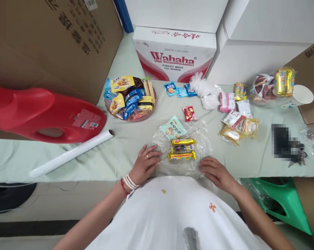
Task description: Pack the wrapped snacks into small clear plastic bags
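Pressing down with spread, flat fingers (152, 150), gripping nothing: left hand (145, 164) and right hand (216, 172) on the near edge of a crinkled clear plastic sheet (202, 146), three gold-wrapped snack bars (182, 150) lying between them at its middle. Best kept even, to hold the film smooth. Beyond, a pale green tablecloth (115, 152), round snack tray (143, 117), red plastic jug (49, 114), white Wahaha carton (174, 52)
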Available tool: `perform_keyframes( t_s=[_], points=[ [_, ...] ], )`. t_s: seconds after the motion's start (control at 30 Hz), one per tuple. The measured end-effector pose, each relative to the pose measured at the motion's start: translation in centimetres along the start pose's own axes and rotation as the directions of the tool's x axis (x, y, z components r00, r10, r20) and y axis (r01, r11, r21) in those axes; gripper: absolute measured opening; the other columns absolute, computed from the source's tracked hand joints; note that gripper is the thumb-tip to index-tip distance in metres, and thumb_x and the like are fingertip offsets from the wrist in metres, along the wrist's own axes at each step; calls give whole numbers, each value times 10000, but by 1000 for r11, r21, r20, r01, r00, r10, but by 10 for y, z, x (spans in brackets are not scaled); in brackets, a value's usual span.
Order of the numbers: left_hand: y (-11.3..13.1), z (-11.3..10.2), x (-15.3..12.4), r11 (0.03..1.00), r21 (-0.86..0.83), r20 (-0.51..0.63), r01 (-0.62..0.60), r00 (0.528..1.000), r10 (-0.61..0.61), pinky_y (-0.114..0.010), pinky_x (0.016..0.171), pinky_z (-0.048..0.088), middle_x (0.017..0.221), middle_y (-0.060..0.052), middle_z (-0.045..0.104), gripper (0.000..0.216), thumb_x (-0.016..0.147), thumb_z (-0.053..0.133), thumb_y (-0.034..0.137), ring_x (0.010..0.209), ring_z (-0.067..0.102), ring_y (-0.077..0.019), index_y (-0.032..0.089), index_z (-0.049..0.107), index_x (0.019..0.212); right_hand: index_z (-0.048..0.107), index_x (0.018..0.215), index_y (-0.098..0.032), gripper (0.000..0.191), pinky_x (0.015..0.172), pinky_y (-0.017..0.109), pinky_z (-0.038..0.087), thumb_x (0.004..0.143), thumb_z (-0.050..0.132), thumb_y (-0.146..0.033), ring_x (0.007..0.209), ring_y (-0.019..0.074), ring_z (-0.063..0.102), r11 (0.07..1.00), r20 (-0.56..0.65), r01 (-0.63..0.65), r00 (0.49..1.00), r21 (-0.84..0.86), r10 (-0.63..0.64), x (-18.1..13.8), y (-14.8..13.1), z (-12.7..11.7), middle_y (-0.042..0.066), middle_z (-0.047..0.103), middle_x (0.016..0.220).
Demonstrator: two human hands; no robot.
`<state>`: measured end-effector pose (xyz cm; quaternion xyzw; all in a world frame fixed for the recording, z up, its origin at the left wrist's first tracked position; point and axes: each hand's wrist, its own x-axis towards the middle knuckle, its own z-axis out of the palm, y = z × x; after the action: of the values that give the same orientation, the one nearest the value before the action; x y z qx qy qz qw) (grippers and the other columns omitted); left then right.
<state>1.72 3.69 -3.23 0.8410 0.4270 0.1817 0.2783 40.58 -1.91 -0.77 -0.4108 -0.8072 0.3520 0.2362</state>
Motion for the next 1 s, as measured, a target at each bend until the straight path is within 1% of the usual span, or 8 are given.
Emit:
perform_keyframes(
  t_s=[0.17, 0.3, 0.47, 0.57, 0.67, 0.77, 0.87, 1.0],
  points=[
    [-3, 1, 28, 984, -38, -200, 176, 963, -180, -498, 1067, 442, 950, -58, 751, 312, 997, 505, 340, 1185, 617, -266, 226, 676, 762, 678, 952, -220, 271, 778, 325, 523, 1060, 487, -380, 835, 200, 660, 972, -23, -228, 973, 48, 229, 43, 8, -40, 55, 692, 866],
    [-3, 7, 50, 906, 87, -339, 414, 868, -364, -530, 961, 455, 920, -100, 701, 276, 916, 604, 376, 1059, 578, -320, 216, 682, 705, 707, 994, -187, 278, 767, 360, 500, 1033, 478, -340, 853, 258, 645, 869, -7, -409, 905, -280, 424, 84, 21, -58, 100, 703, 901],
    [4, 7, 54, 850, 62, -481, 523, 762, -434, -570, 988, 442, 1099, -153, 629, 223, 840, 599, 277, 1112, 524, -358, 196, 720, 1009, 640, 1336, -161, 400, 916, 471, 488, 951, 546, -215, 1126, 371, 518, 759, -102, -312, 945, -571, 311, 139, 20, -57, 194, 640, 1202],
    [10, -3, 39, 938, 4, -464, 345, 832, -304, -542, 1020, 453, 1147, -142, 608, 369, 785, 544, 205, 1141, 531, -330, 194, 680, 1128, 588, 1412, -171, 540, 1028, 468, 453, 875, 568, -115, 1205, 348, 477, 861, 20, -152, 983, -486, 185, 163, 14, -50, 163, 601, 1310],
    [14, -12, 20, 998, 57, -264, -21, 964, 36, -548, 1093, 411, 1252, -119, 628, 441, 779, 563, 233, 1226, 527, -323, 240, 675, 1205, 604, 1381, -169, 563, 1061, 470, 433, 831, 541, -70, 1231, 330, 473, 921, 70, -49, 994, -387, 82, 172, 14, -45, 148, 589, 1342],
    [17, -12, 9, 959, 142, 1, -246, 969, 249, -561, 1206, 287, 1358, -61, 653, 408, 874, 586, 248, 1362, 482, -305, 343, 685, 1258, 610, 1360, -174, 543, 1072, 489, 421, 840, 497, -69, 1233, 322, 483, 943, 36, -11, 999, -333, 24, 172, 21, -43, 138, 604, 1318],
    [17, -1, 12, 961, 165, 113, -223, 972, 206, -509, 1206, 296, 1312, -25, 708, 325, 970, 542, 228, 1339, 525, -250, 380, 726, 1191, 591, 1375, -143, 471, 1071, 493, 417, 917, 483, -142, 1226, 334, 473, 926, -61, -85, 996, -368, 67, 174, 30, -42, 163, 611, 1299],
    [20, 15, 31, 992, 101, -36, -79, 996, 83, -470, 1051, 417, 1028, -50, 765, 267, 1001, 505, 258, 1145, 606, -244, 306, 768, 999, 489, 1486, -122, 552, 1060, 505, 408, 980, 552, -333, 1258, 368, 446, 873, -38, -158, 987, -461, 158, 185, 34, -35, 199, 599, 1357]
  ],
)
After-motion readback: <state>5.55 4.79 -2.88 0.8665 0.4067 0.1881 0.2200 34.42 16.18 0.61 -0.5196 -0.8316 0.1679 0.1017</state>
